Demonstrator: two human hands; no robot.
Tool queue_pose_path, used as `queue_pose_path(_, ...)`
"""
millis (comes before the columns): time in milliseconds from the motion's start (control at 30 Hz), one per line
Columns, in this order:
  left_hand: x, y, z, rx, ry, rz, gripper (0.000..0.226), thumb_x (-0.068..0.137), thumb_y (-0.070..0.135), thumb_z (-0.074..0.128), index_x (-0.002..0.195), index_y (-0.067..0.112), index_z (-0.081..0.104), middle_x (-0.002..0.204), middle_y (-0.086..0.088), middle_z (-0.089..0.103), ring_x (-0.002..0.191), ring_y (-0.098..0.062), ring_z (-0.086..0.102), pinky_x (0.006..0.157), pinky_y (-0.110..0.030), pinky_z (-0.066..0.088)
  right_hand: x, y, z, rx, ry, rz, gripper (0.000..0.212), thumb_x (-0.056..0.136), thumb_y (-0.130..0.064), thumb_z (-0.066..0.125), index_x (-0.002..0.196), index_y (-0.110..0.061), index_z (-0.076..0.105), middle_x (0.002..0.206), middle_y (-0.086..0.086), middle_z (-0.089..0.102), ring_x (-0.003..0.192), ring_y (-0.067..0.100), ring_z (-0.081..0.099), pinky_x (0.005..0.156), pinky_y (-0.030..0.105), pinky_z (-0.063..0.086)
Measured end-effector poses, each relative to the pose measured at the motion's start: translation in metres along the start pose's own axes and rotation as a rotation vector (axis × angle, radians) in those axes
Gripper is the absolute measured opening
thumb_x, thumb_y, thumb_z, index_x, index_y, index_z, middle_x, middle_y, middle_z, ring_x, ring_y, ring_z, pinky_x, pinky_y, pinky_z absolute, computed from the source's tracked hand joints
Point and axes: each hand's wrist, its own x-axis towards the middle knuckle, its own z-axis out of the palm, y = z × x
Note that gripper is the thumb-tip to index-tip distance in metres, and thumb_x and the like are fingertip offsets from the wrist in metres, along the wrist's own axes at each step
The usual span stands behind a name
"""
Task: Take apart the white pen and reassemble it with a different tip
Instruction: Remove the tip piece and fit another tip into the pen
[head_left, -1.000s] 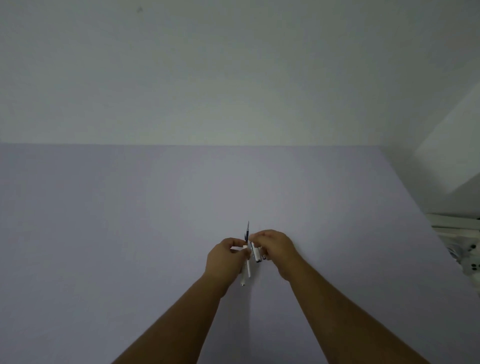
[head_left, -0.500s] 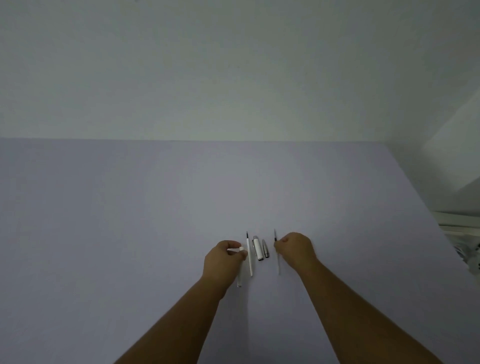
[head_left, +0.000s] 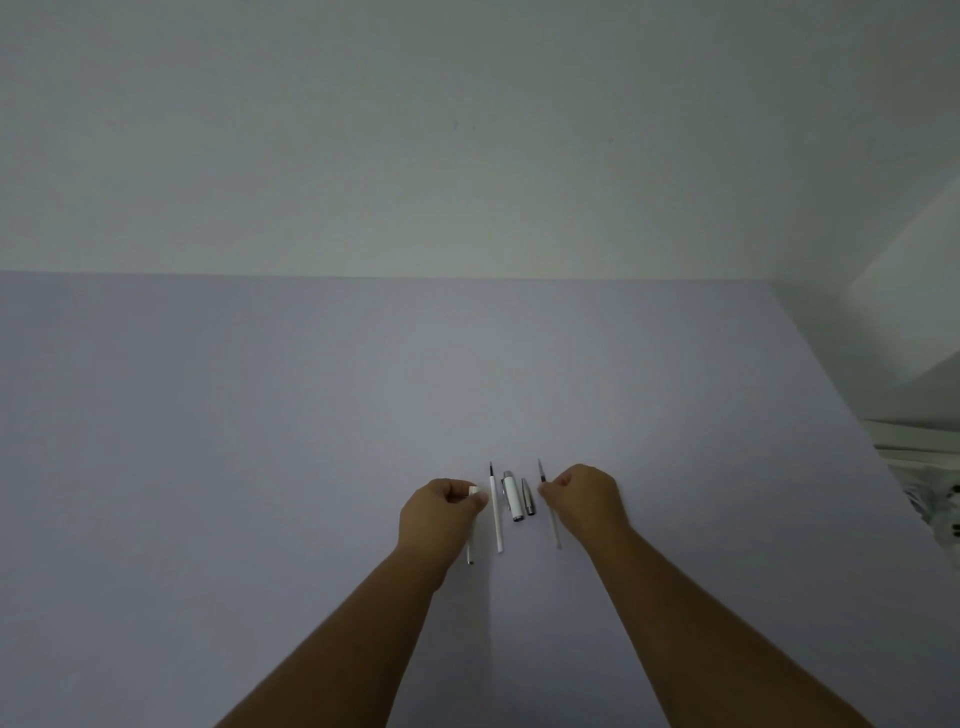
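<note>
Pen state: dismantled; white barrel (head_left: 471, 540) pinched in left hand (head_left: 441, 512), cap (head_left: 512, 496) and grey tip cone (head_left: 529, 497) lying on tabletop (head_left: 260, 467).
Refills: one (head_left: 495, 512) lying beside cap; second (head_left: 549, 501) pinched by right hand (head_left: 584, 499) fingers.
Remaining: judged, insert refill, refit cone, cap.

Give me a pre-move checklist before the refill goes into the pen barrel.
1. Left hand grips the white barrel: ok.
2. Right hand pinches a refill: ok.
3. Refill tip aimed at barrel opening: not ok, the two are apart.
4. Other refill, cap and grey tip section lie on the table between the hands: ok.
5. Held refill is the different one: cannot tell.
</note>
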Motion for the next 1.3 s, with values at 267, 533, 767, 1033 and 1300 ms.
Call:
queue_pose_path(267,-0.001,-0.001,-0.002,-0.025,-0.004,-0.002,0.008,0.085,0.024,0.067,0.091,0.018,0.067,0.081,0.004,0.065,0.082,-0.018,0.06,0.091,-0.039,0.056,-0.003,0.002,0.002,0.036,0.031,0.0,0.035,0.085,-0.024,0.061,0.055,-0.01,0.052,0.056,0.004,0.051,0.05,0.012,0.045,0.05,0.024,0.035)
queue_pose_path(533,-0.004,-0.001,-0.005,-0.007,0.025,0.012,0.006,0.086,0.025,0.067,0.088,0.02,0.067,0.081,0.005,0.065,0.084,-0.019,0.062,0.091,-0.04,0.056,-0.013,-0.014,0.003,0.103,0.127,-0.089,0.01,0.083,-0.022,0.059,0.075,-0.017,0.057,0.08,0.003,0.062,0.076,0.022,0.06,0.069,0.032,0.049)
queue_pose_path(767,-0.006,-0.006,-0.02,0.028,0.106,0.006,0.025,0.088,0.027,0.065,0.107,0.012,0.068,0.097,-0.004,0.069,0.087,-0.021,0.063,0.085,-0.033,0.054,-0.029,-0.048,0.033,-0.453,0.042,-0.333,0.028,0.092,-0.025,0.048,0.107,-0.01,0.066,0.112,0.009,0.065,0.106,0.027,0.059,0.082,0.034,0.048)
queue_pose_path(1033,-0.01,-0.012,-0.031,0.055,0.124,-0.006,0.026,0.088,0.028,0.065,0.108,0.011,0.068,0.093,-0.001,0.067,0.085,-0.019,0.061,0.081,-0.029,0.052,-0.039,-0.053,0.046,-0.602,0.02,-0.294,0.028,0.091,-0.012,0.048,0.115,-0.009,0.063,0.123,0.008,0.061,0.116,0.027,0.054,0.093,0.034,0.047)
queue_pose_path(1300,-0.019,-0.013,-0.037,0.154,0.12,0.039,0.027,0.088,0.026,0.065,0.113,0.015,0.066,0.106,-0.003,0.069,0.085,-0.014,0.059,0.063,-0.016,0.048,-0.046,-0.064,0.038,0.047,0.038,-0.156,0.026,0.087,-0.025,0.053,0.095,-0.007,0.069,0.091,0.006,0.071,0.083,0.024,0.065,0.075,0.033,0.055)
